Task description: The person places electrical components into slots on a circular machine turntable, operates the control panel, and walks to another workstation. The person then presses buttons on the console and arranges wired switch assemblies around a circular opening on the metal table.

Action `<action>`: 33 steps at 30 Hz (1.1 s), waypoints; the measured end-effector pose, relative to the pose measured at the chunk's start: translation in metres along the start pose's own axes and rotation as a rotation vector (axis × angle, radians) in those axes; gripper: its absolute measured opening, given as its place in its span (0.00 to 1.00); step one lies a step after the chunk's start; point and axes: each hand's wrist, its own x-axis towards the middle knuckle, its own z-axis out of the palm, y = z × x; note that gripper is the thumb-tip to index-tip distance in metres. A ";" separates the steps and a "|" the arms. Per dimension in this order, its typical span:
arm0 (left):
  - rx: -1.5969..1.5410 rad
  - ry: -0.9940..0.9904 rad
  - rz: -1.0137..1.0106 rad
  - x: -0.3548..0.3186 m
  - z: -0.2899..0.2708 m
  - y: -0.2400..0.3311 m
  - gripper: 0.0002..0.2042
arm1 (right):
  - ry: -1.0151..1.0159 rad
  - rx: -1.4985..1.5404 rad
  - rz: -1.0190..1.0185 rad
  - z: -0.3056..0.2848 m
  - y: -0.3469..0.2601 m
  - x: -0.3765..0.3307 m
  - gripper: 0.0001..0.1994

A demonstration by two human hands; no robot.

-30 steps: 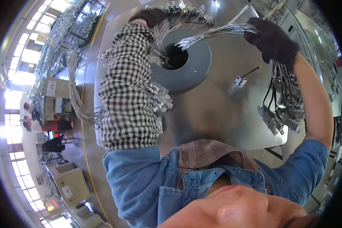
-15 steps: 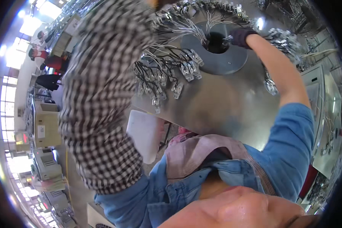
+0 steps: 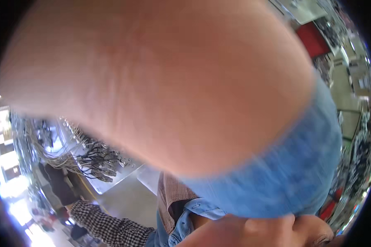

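Many short, thin black leads (image 3: 97,154) lie in a loose, tangled cluster on the smooth, pale grey worktop (image 3: 107,186), just in from its lower corner. Small, boxy, silver-coloured metal connectors (image 3: 105,178) sit at the leads' ends, resting at differing angles, several near that corner. A thick bundle of slender, silver-grey wires (image 3: 55,158) curves slackly at the worktop's left edge, apparently hanging past it, though blur softens its individual strands.

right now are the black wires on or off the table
On: black wires lie on the table near its corner; the right arm hides more.
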 end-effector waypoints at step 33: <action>0.429 0.077 0.603 0.150 -0.198 0.003 0.12 | 0.220 1.399 0.449 0.085 -0.086 0.142 0.12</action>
